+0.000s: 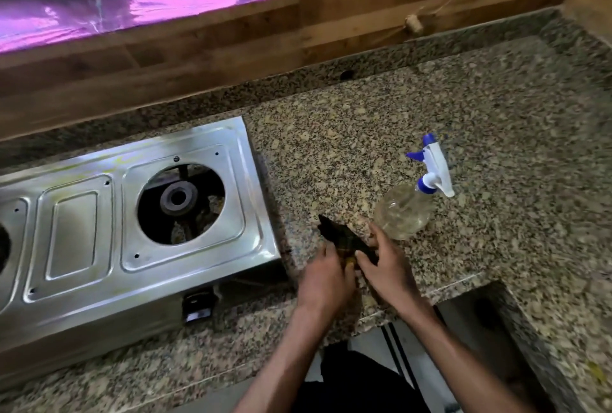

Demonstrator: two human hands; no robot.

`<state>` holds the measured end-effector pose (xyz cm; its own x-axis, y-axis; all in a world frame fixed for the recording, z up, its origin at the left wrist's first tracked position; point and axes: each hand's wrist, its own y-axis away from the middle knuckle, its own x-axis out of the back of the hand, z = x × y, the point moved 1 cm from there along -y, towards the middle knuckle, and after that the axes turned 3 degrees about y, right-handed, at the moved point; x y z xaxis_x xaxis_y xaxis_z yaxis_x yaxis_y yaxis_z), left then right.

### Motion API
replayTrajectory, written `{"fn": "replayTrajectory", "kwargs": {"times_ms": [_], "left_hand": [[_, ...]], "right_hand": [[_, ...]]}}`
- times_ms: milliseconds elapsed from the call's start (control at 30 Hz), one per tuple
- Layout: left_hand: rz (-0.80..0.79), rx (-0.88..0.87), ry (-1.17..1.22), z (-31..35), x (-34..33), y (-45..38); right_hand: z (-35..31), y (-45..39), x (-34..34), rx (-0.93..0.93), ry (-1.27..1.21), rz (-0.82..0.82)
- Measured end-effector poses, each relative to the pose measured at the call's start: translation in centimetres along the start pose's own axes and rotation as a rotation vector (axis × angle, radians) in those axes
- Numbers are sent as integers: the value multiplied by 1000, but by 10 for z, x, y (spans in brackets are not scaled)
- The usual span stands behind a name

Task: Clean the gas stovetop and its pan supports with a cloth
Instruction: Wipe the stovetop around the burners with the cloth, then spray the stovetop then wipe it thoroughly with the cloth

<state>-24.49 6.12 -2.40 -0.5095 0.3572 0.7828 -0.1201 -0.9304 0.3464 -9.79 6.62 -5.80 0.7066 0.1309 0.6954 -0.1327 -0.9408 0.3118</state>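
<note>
Dark cloth (pixel 347 242) lies bunched on the surface (pixel 364 121) beside the stove (pixel 99 247); the left hand (pixel 326 277) and right hand (pixel 385 267) both grip it, seemingly folding it for wiping. The spray bottle (pixel 404 210) stands just beyond.

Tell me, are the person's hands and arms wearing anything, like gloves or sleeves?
No gloves and no sleeves show. The left hand and right hand are bare, and both forearms are bare right down to the bottom of the picture. I see no watch, ring or bracelet, though the picture is a little blurry.
</note>
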Motion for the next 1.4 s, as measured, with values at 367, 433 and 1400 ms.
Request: {"fn": "replayTrajectory", "kwargs": {"times_ms": [367,433,1400], "left_hand": [[272,168,753,17,14,-34],[343,82,867,24,28,-34],[703,-130,-54,-30,84,33]], "right_hand": [[-21,-16,12,-112,-675,50],[-29,-7,23,-12,-751,59],[-41,-76,123,462,-289,172]]}}
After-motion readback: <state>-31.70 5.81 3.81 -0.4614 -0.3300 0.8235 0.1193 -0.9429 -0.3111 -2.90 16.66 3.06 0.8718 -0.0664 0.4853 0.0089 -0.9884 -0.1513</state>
